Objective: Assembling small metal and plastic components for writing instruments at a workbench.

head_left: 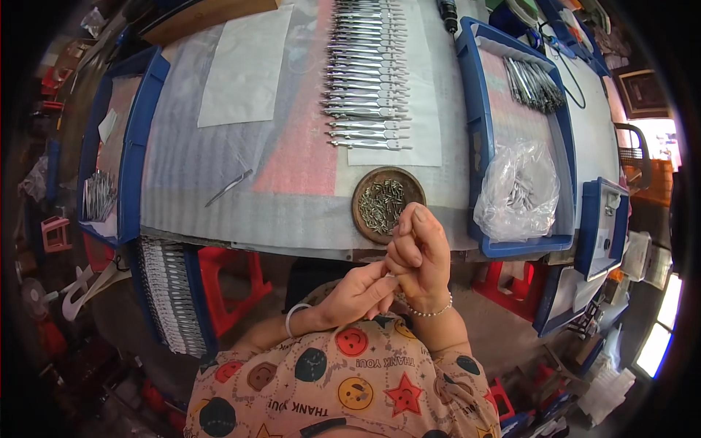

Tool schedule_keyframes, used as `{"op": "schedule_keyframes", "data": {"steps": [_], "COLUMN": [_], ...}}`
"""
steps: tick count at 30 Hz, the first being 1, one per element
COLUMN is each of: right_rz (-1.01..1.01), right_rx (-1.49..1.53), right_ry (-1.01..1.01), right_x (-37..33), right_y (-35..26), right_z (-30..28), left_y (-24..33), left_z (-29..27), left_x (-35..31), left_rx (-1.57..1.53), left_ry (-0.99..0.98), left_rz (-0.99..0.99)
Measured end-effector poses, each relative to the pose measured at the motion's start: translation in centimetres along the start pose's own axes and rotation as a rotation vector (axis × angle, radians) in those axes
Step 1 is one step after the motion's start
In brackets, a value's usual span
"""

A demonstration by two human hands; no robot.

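Observation:
Near the front edge of the table my two hands come together, just below a round brown bowl [356,206] of small metal pins [382,205]. My left hand [363,292] has its thumb and fingers pinched at the heel of my right hand. Curled fingers close my right hand [421,252], with the fingertips raised beside the bowl's lower right rim. Whatever either hand holds is too small or hidden to make out. Beyond the bowl lies a long row of slim silver metal tools [369,93], side by side on white paper [423,150].
Right of the row, a blue tray [478,146] holds thin metal parts [534,84] and a clear plastic bag [518,193] of parts. Another blue tray [131,146] stands left. A slender pointed tool [228,187] and a white sheet [244,66] lie on the table. Red stools [226,288] stand below.

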State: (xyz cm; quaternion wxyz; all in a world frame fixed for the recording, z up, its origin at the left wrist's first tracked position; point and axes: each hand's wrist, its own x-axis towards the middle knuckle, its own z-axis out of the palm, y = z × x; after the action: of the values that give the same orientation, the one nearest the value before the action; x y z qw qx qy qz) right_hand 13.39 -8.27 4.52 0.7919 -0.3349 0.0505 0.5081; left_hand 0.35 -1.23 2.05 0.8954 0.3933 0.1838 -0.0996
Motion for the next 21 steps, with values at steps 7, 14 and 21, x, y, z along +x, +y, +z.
{"op": "schedule_keyframes", "data": {"steps": [7,14,21], "right_rz": [-0.083,-0.011,0.013], "right_rx": [-0.061,-0.016,0.035], "right_ry": [0.042,0.008,-0.003], "right_x": [0.4,1.6,2.1], "right_y": [0.1,-0.3,0.1], "right_z": [0.6,-0.6,-1.2], "left_y": [0.0,-0.1,0.7], "left_z": [-0.1,-0.4,-1.4], "left_x": [0.6,1.0,1.0], "left_rx": [0.023,-0.075,-0.58], "left_ry": [0.051,0.034,-0.016], "left_rz": [0.076,-0.027,-0.367]}}
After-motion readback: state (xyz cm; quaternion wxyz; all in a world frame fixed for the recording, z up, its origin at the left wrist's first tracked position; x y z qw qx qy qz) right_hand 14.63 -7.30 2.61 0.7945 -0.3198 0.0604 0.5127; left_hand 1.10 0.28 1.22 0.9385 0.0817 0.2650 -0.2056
